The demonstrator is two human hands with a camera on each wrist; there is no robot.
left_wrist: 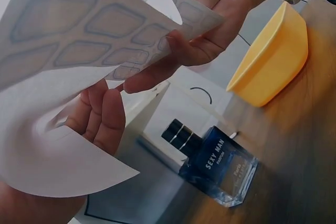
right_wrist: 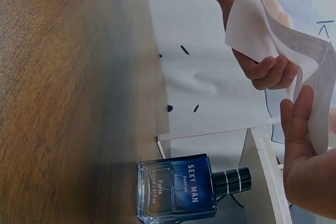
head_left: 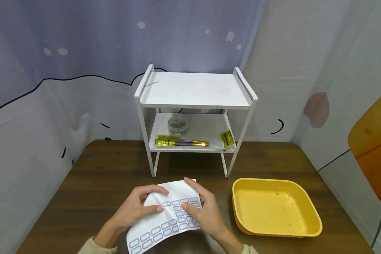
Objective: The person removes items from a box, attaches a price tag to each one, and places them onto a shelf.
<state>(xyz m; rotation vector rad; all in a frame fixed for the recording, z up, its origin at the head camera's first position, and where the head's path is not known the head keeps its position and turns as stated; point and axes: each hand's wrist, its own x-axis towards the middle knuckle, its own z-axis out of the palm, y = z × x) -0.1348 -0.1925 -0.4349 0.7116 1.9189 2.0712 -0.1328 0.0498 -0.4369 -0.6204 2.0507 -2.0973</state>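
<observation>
A white sheet of blue-bordered label stickers (head_left: 174,190) is raised over the table between both hands, bent and curling. My left hand (head_left: 134,208) grips its left part, thumb on the printed face and fingers behind. On the right side, my right hand (head_left: 207,213) pinches the sheet, its thumb lying over the stickers. Part of the label rows has no labels. Below the hands in the left wrist view, a blue-and-clear perfume bottle (left_wrist: 220,166) with a black cap stands upright on the table. The right wrist view shows the same perfume bottle (right_wrist: 176,190); the sheet and hands hide it from the head view.
A yellow plastic basin (head_left: 273,215) sits on the wooden table (head_left: 82,197) at the right. Behind the hands stands a white two-tier shelf (head_left: 193,90). Its lower tier bears a round clear container (head_left: 177,126) and a packet of paint brushes (head_left: 190,143). Printed curtains surround the table.
</observation>
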